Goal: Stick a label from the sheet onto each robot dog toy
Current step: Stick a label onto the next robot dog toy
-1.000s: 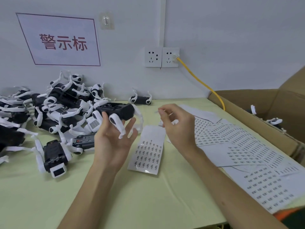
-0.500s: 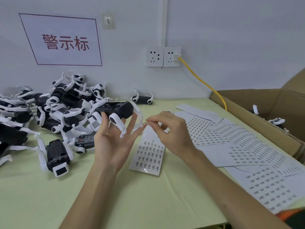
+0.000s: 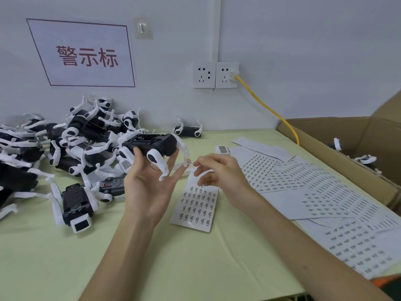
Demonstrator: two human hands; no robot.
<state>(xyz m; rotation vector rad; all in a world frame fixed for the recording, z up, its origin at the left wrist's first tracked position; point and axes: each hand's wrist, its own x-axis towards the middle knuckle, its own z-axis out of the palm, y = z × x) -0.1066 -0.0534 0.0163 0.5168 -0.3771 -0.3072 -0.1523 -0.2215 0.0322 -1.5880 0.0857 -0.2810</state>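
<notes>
The left hand (image 3: 149, 187) holds one dog (image 3: 155, 146) palm-up, belly upward, thumb on the near side of its black body and fingers curled up behind; the glossy white plastic legs hang over the palm. The right hand (image 3: 219, 172) pinches one tiny white label (image 3: 189, 163) between thumb and forefinger, right beside the left fingertips and the dog's leg; whether the label touches the toy I cannot tell.

Below the hands lies one narrow sheet (image 3: 196, 205) on the counter (image 3: 152, 268), a pale green, smooth surface. Its upper part is bare white backing; the lower part carries small dark-printed labels in rows. To the right, several more sheets (image 3: 314, 192) overlap in a loose fan; their number cannot be counted surely.

At left is a tangled pile (image 3: 65, 144) of black-and-white dogs, too many and too overlapped to count. One dog (image 3: 76, 207) lies apart in front of it, its square face toward the camera, and one more (image 3: 188, 130) lies by the wall.

One brown cardboard box (image 3: 347, 157) stands at the right edge with a few white pieces inside. On the wall: one sign (image 3: 84, 54) with red characters, one clear hook (image 3: 142, 28), two white sockets (image 3: 216, 74), and one yellow cable (image 3: 267, 109).
</notes>
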